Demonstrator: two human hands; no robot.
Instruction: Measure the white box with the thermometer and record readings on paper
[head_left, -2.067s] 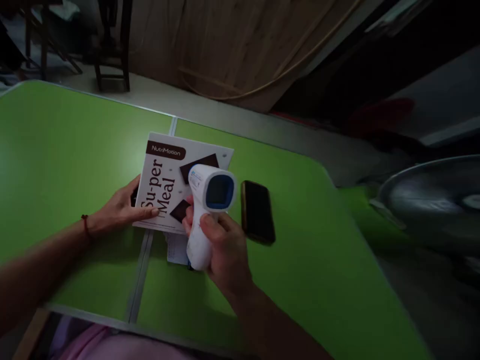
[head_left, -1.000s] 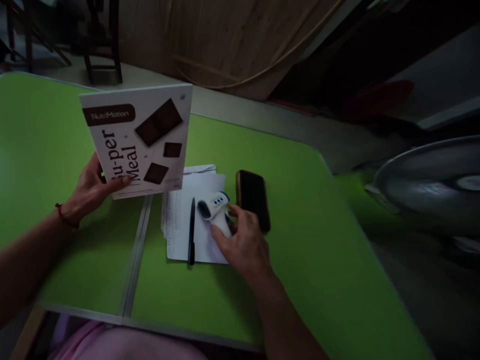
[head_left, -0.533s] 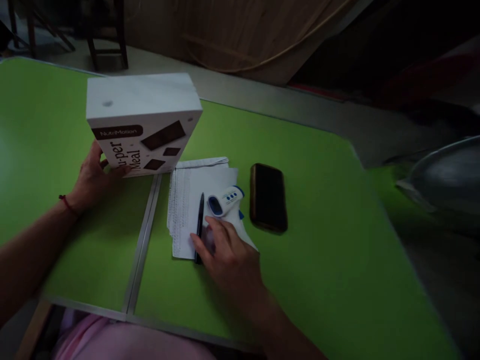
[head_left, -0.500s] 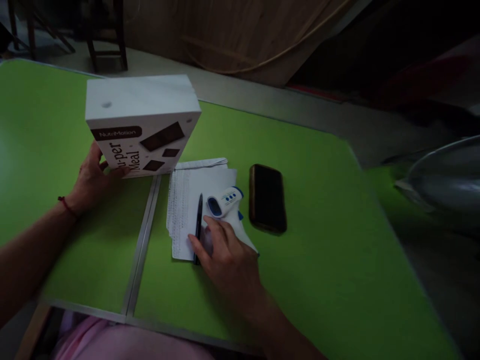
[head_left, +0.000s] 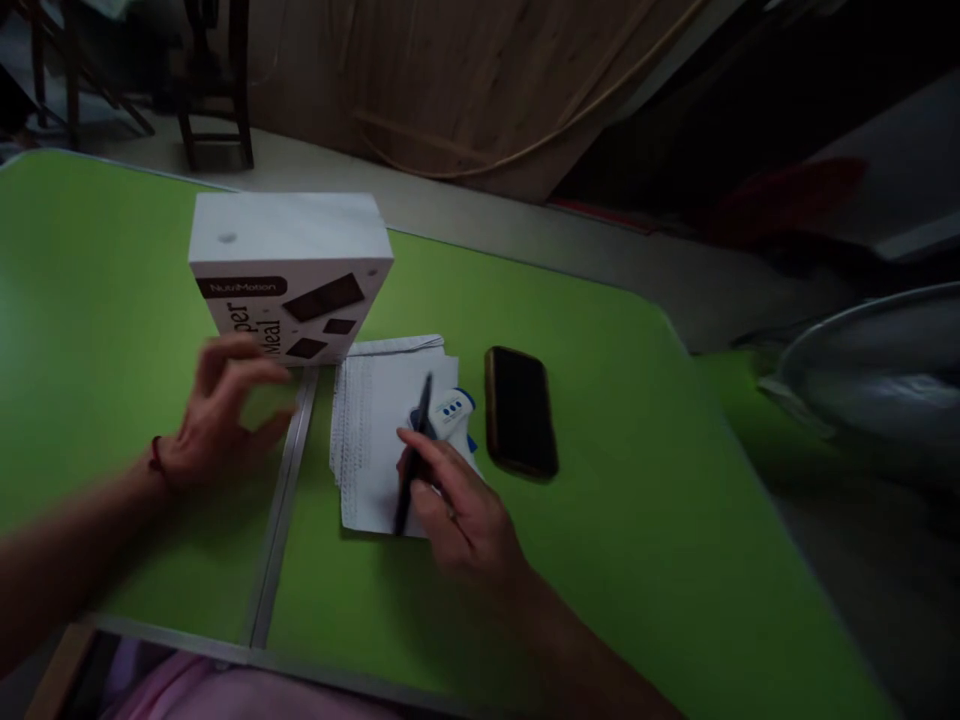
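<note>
The right hand pinches 1 pen that slants away above the papers; the left hand (spread, holding nothing) is farther.

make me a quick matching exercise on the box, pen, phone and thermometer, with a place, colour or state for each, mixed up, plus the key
1. box
2. pen
3. phone
4. thermometer

a. lying on the green table, to the right of the papers
b. white and blue, partly hidden from view
c. held in the right hand
d. white, with dark brown print on its front

Right pairs: 1-d, 2-c, 3-a, 4-b
</note>
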